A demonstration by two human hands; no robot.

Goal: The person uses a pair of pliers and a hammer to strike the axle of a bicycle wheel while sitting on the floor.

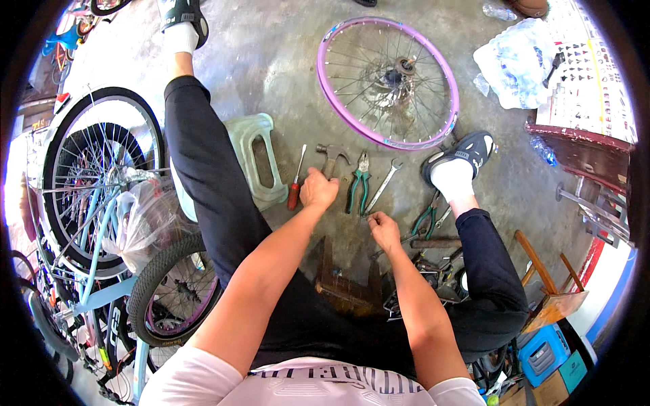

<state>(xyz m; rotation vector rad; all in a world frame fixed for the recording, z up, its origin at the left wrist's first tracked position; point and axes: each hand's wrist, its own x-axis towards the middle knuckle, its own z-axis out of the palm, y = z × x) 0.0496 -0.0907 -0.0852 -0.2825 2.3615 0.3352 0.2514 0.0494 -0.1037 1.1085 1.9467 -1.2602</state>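
Note:
My left hand (319, 190) is closed round the handle of a claw hammer (332, 154), whose head lies on the concrete floor, pointing away from me. My right hand (384, 231) pinches the near end of a silver wrench (383, 187); its other end slants up to the right. Between the two hands lie pliers with green handles (358, 187). Left of the hammer is a screwdriver with a red handle (294, 188). Another green-handled pair of pliers (426, 222) rests beside my right foot.
A purple wheel rim (435, 53) with spokes lies ahead. A pale green plastic stool (274, 194) lies beside my left leg. Bicycles and a wheel (154, 122) crowd the left. Loose metal tools (443, 274) lie near my right leg, with a blue case (545, 353) farther right.

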